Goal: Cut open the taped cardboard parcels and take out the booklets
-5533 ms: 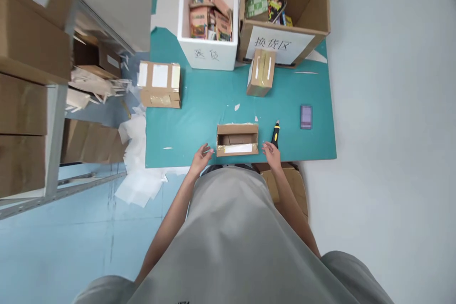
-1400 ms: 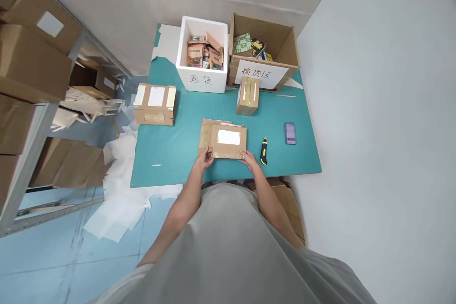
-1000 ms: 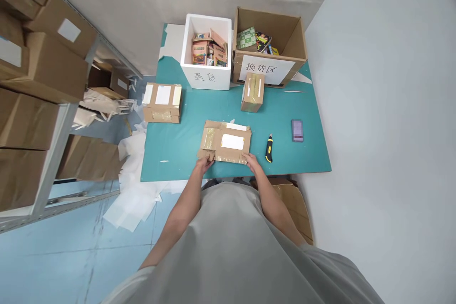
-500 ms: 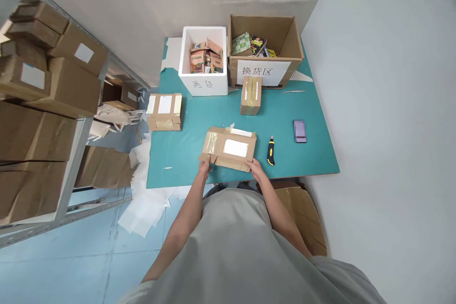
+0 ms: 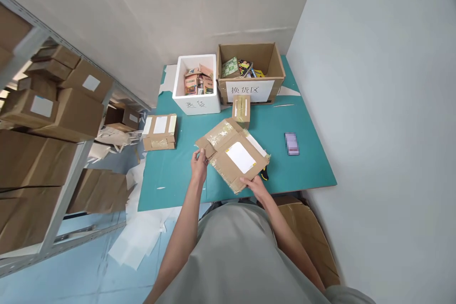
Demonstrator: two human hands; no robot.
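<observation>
A flattened cardboard box (image 5: pixel 224 164) with clear tape and a white label is tilted up over the green table. My right hand (image 5: pixel 255 186) grips its lower right edge, thumb on top. At its left flap is my left hand (image 5: pixel 199 164), with fingers closed about the flap's edge. A black and yellow utility knife (image 5: pixel 264 174) lies by the box's right corner, mostly hidden under it. Just beyond the box stands a small taped carton (image 5: pixel 241 110). Another taped carton (image 5: pixel 159 132) with white labels rests at the table's left.
At the back of the green table (image 5: pixel 171 185) stand a white foam box (image 5: pixel 197 107) of pink packets and a large open carton (image 5: pixel 251 91) holding books. A phone (image 5: pixel 292 144) lies right. Shelves of cartons (image 5: pixel 76 109) stand left; white paper (image 5: pixel 137 242) covers some floor.
Both hands have raised the flattened box from near the table edge and turned it so its right side dips towards me. It now covers much of the knife. The view has shifted.
</observation>
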